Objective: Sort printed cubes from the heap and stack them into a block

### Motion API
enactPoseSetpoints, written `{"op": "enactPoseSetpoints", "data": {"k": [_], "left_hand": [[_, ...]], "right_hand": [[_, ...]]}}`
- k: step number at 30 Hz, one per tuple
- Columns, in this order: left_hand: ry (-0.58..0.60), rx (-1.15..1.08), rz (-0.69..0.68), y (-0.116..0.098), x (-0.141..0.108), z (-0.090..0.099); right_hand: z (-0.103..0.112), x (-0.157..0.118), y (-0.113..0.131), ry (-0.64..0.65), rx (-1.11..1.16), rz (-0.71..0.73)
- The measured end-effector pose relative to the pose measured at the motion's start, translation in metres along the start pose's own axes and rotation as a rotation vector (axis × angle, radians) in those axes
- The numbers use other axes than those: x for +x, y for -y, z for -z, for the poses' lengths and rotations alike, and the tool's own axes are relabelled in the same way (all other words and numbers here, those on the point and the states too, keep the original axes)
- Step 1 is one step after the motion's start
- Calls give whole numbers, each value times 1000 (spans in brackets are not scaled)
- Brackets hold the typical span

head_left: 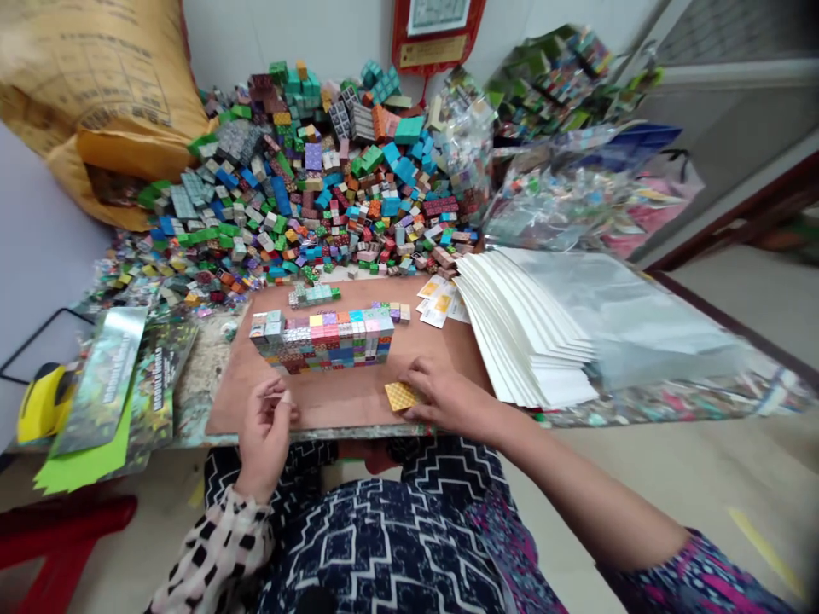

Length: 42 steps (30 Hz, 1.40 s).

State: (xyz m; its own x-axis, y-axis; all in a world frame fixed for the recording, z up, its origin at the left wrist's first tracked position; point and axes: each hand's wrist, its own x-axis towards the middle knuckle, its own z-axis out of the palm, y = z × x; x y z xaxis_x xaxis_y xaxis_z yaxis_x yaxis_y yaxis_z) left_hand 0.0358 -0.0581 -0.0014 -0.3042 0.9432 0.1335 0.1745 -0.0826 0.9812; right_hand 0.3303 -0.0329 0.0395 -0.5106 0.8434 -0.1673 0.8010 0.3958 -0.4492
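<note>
Yellow block (399, 396), seemingly in right fingers (419, 376)

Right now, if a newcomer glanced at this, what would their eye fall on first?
Probably the large heap of small multicoloured blocks, spread behind the flat brown board. Next might come the neat wall of colourful stacked pieces standing on that board. Nearer the camera and to the right of it, the right hand holds a small yellow patterned piece.
</note>
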Motion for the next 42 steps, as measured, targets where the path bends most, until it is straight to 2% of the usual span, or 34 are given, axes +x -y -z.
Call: {"op": "enactPoseSetpoints", "data": {"k": [4, 7, 9, 12, 16, 20, 25, 31, 34, 36, 39, 41, 42], "left_hand": [[-75, 96, -103, -8, 15, 11], [-92, 150, -138, -20, 31, 20], [-46, 186, -153, -31, 41, 25], [98, 245, -203, -48, 60, 30], [281, 239, -249, -60, 89, 33], [391, 134, -162, -61, 109, 31], [445, 60, -108, -64, 114, 26], [462, 28, -111, -64, 115, 25], [469, 15, -97, -64, 115, 24], [453, 31, -91, -64, 115, 23], [434, 69, -75, -66, 115, 19], [427, 85, -57, -68, 115, 17], [421, 96, -51, -69, 115, 16]], "right_hand": [[-11, -6, 7, -49, 8, -17], [-11, -10, 16, -45, 5, -49], [-1, -12, 28, -40, 54, -25], [29, -8, 54, -68, 188, 105], [73, 27, 87, -189, 95, 215], [97, 77, 105, -204, -107, 240], [104, 114, 113, -116, -213, 197], [97, 121, 118, -70, -167, 178], [99, 120, 115, -63, -133, 180], [107, 120, 103, -106, -66, 203], [126, 123, 66, -269, 53, 134], [134, 126, 33, -340, 44, -7], [134, 127, 17, -327, 6, -87]]}}
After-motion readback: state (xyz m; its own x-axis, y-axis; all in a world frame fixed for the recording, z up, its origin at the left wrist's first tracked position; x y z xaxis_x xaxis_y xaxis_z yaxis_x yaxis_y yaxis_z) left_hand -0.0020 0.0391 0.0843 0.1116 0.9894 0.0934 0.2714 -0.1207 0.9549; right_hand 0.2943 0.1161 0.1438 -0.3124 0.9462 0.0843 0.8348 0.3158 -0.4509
